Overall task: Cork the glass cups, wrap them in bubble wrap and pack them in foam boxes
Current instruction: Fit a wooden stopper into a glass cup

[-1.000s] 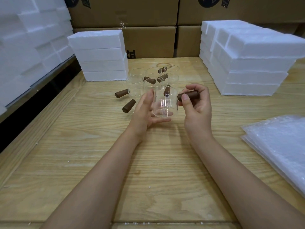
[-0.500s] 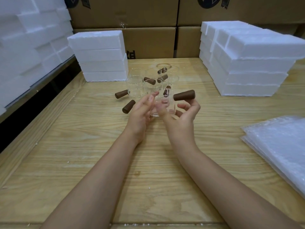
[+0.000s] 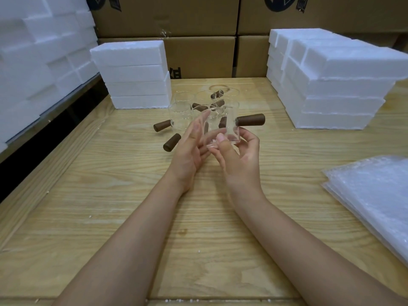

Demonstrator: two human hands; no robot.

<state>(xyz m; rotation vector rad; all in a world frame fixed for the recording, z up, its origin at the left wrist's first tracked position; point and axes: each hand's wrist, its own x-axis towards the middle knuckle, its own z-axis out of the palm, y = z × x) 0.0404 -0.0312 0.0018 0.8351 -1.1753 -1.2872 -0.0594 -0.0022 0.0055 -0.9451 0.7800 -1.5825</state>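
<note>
A clear glass cup [image 3: 223,129] is held above the wooden table [image 3: 110,195]. My right hand [image 3: 240,157] pinches its base between thumb and fingers. A brown cork [image 3: 250,119] juts out to the right from the cup's upper side, with no finger around it. My left hand [image 3: 189,149] has straight fingers lying against the cup's left side. Behind them stand several more glass cups [image 3: 187,107] with corks among them. Two loose corks [image 3: 162,125] [image 3: 171,142] lie on the table to the left.
Bubble wrap sheets [image 3: 375,195] are stacked at the right edge. White foam boxes are stacked at back left [image 3: 132,74], back right [image 3: 331,80] and along the left wall [image 3: 33,51]. Cardboard boxes [image 3: 198,56] close off the back.
My right hand let go of the cork, which now sticks out of the cup's side, and took the cup's base. My left hand's fingers straightened beside the cup.
</note>
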